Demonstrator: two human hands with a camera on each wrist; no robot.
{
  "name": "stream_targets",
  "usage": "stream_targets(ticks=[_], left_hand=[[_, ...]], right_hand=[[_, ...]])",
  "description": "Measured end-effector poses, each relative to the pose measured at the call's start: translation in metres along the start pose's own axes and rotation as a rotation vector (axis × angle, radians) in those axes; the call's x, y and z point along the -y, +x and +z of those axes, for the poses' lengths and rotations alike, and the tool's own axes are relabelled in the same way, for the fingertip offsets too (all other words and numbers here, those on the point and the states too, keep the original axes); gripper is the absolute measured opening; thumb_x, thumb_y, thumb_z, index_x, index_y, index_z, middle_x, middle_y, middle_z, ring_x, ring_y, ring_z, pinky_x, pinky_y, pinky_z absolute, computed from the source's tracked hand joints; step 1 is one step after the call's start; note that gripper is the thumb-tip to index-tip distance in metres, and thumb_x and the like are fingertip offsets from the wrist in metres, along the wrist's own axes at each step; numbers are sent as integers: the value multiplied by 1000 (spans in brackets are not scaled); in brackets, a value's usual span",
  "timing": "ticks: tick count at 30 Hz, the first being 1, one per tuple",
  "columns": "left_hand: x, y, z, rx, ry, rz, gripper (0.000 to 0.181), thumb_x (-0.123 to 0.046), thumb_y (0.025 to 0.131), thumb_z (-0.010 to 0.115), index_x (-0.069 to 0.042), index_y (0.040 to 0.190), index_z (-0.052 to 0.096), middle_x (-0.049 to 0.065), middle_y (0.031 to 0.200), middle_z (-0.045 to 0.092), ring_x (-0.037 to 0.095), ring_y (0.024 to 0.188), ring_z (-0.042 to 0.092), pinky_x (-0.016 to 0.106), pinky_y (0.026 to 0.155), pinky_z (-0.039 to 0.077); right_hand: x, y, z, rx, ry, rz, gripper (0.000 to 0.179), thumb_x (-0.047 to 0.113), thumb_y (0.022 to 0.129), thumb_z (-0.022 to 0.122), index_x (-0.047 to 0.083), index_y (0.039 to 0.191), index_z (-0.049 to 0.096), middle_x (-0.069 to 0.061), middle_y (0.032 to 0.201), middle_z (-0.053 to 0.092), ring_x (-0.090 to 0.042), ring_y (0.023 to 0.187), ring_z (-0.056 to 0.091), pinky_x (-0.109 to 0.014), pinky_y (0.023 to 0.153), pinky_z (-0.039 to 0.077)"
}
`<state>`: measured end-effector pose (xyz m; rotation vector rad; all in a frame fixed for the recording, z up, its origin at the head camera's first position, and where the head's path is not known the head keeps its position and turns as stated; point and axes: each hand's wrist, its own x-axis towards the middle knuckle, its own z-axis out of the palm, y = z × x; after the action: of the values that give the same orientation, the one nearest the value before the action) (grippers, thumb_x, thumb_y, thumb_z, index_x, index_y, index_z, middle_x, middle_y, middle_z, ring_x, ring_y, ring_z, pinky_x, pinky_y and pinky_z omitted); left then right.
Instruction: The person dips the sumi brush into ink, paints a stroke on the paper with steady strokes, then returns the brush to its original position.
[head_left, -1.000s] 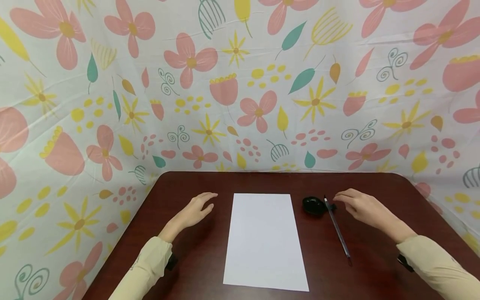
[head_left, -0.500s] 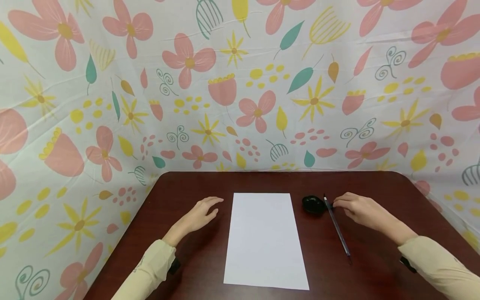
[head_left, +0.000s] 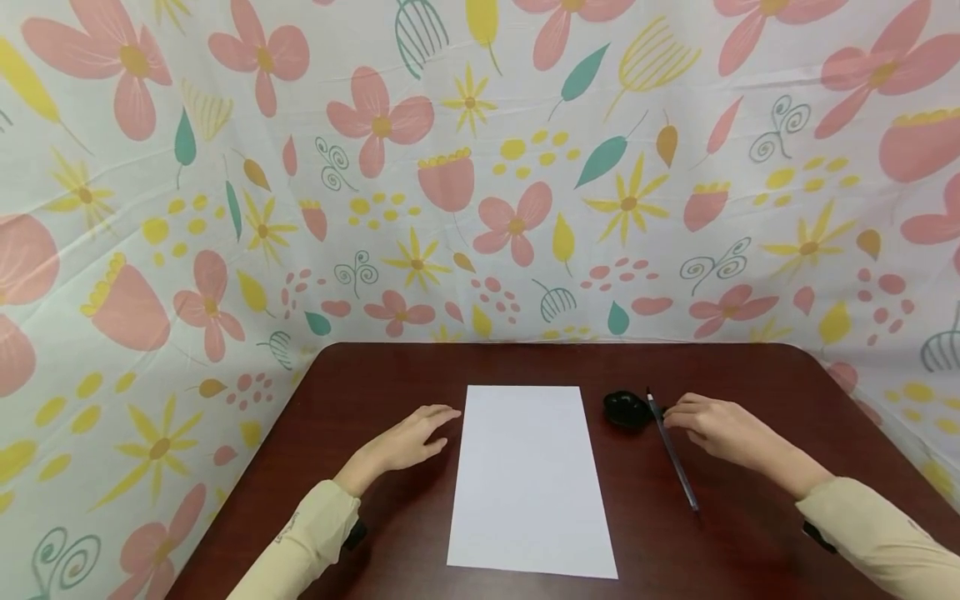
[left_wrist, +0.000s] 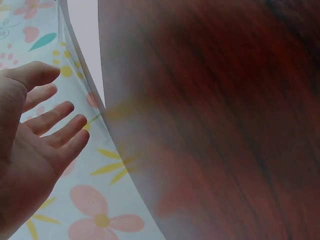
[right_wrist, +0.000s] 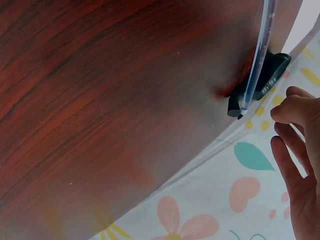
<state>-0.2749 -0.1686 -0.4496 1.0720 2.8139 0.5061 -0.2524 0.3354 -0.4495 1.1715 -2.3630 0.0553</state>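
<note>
A white sheet of paper (head_left: 531,483) lies flat on the dark reddish-brown table. My left hand (head_left: 405,442) is just left of its far left edge, fingers spread and loosely bent, holding nothing; contact with the paper is unclear. To the right, a slim dark writing brush (head_left: 675,462) leans with its pointed far end on a small, shiny black dish (head_left: 627,410). My right hand (head_left: 723,427) hovers right beside them, fingers bent and holding nothing. The right wrist view shows a gap between the fingers and the brush (right_wrist: 257,60).
Wood-grain table (head_left: 397,367) with rounded far corners extends around the paper. A white cloth (head_left: 480,208) printed with flowers and leaves hangs behind the table and along both sides. Dark devices (head_left: 355,535) sit under both sleeves at the wrists.
My left hand has moved right and nearer, coming up to the paper's edge. The right hand has lowered slightly beside the brush. Paper, dish and brush stay in place.
</note>
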Motion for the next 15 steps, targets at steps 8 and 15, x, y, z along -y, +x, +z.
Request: stream_targets(ticks=[8, 15], left_hand=[[-4, 3, 6, 70, 0, 4, 53, -24, 94, 50, -11, 142, 33, 11, 145, 33, 24, 133, 31, 39, 102, 37], [-7, 3, 9, 130, 37, 14, 57, -28, 93, 51, -11, 143, 30, 13, 145, 31, 26, 134, 29, 40, 101, 38]], right_hand=[[2, -1, 1, -9, -9, -47, 32, 21, 95, 40, 14, 89, 70, 3, 89, 65, -12, 82, 59, -24, 58, 49], [3, -1, 5, 1, -18, -105, 64, 28, 94, 9, 12, 88, 71, 3, 87, 65, -13, 81, 58, -24, 60, 49]])
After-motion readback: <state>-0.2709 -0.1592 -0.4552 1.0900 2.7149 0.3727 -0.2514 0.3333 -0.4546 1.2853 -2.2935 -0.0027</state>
